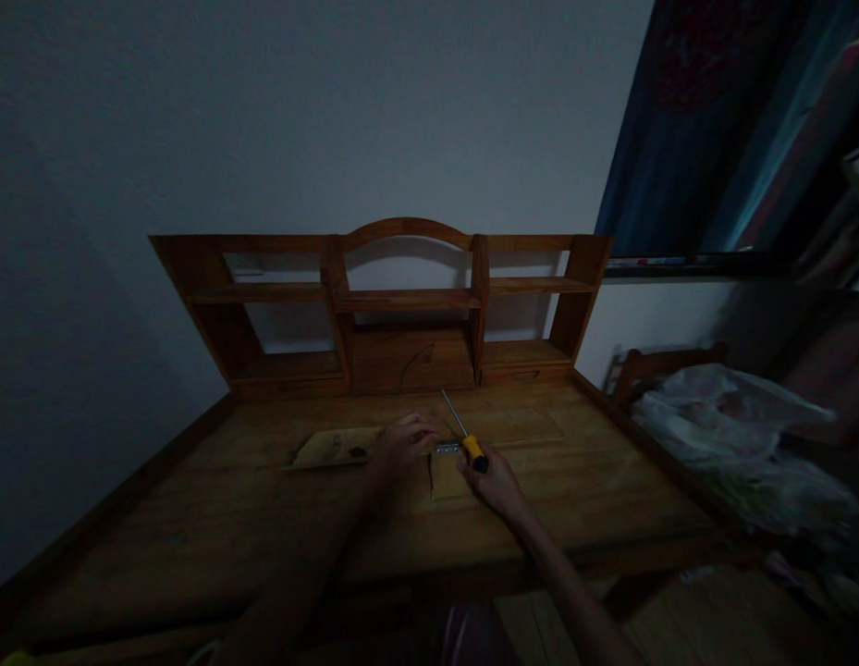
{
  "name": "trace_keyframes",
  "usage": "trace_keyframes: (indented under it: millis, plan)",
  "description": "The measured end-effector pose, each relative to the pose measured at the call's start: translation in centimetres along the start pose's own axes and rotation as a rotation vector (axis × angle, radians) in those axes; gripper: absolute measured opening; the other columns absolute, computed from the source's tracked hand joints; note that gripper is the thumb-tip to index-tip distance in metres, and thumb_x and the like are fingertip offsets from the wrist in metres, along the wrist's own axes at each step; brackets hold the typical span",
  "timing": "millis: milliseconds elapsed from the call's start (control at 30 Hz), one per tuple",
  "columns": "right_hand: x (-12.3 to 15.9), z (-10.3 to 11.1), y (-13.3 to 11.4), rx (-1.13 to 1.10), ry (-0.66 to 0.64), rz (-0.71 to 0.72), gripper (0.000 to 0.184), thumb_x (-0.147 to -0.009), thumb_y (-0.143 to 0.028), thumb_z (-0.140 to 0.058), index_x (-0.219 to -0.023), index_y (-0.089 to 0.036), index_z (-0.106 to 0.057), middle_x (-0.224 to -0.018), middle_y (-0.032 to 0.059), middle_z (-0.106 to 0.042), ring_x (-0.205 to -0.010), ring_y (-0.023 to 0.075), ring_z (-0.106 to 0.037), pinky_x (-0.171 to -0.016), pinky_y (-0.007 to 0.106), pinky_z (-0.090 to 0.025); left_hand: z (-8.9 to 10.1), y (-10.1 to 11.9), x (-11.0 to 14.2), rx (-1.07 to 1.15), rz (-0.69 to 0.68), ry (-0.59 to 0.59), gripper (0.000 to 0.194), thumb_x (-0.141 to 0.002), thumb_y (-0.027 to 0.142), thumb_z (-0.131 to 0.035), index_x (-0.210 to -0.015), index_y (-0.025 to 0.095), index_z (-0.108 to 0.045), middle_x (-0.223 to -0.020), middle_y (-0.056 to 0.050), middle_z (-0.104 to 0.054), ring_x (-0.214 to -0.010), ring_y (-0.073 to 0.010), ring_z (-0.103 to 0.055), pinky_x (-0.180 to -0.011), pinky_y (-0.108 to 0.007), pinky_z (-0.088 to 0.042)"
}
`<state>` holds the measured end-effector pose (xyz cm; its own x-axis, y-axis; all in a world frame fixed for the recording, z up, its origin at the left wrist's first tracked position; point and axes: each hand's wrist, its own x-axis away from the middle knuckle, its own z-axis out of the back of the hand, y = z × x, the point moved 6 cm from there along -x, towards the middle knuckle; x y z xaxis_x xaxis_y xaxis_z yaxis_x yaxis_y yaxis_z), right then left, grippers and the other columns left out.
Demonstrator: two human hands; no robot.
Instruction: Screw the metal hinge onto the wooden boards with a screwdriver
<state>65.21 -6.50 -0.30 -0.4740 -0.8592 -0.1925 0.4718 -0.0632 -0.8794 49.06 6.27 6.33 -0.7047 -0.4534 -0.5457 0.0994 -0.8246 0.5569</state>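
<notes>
Your right hand point(498, 483) grasps a screwdriver point(474, 451), tip far; I cannot tell whether your left hand point(401, 440) grips anything. Positioning the hinge point(447, 450) seems underway, needing careful alignment.

The worktop point(595, 490) is brown wood with visible grain, bordered by darker raised edging point(651, 453) at 9 and 3 o'clock. A wooden shelf unit point(408, 301) with an arched top rail stands along its 12 o'clock side. Toward 10 o'clock from the middle lies a pale, rough-ended board point(332, 446) with a dark knot. Just off the middle, toward 3 o'clock, lies a small wooden piece point(451, 481), a metal hinge point(447, 450) at its 12 o'clock edge. A flat strip point(526, 427) lies toward 2 o'clock.
</notes>
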Motion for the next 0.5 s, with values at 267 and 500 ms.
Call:
trace_keyframes:
  millis: [267,500]
  plan:
    - [0.0,0.0,0.0,0.028,0.008,0.046,0.027,-0.075,-0.041,-0.062,-0.091,-0.02,-0.06,-0.072,0.0,-0.059,-0.064,0.0167,-0.054,-0.057,0.025,-0.037,-1.7,-0.2,-0.1,0.15,0.035,-0.08,0.018,-0.082,0.035,-0.069,-0.087,0.019,-0.075,-0.087,-0.007,-0.069,-0.08,-0.017,-0.063,-0.074,-0.028,-0.051]
    - [0.0,0.0,-0.1,0.032,0.016,0.059,0.029,-0.075,-0.041,-0.063,-0.092,-0.019,-0.061,-0.072,-0.0004,-0.057,-0.065,0.0161,-0.051,-0.057,0.025,-0.036,-1.3,-0.5,0.1,0.183,0.058,-0.082,0.022,-0.087,0.037,-0.062,-0.089,0.019,-0.076,-0.09,-0.007,-0.07,-0.085,-0.018,-0.065,-0.078,-0.028,-0.05]
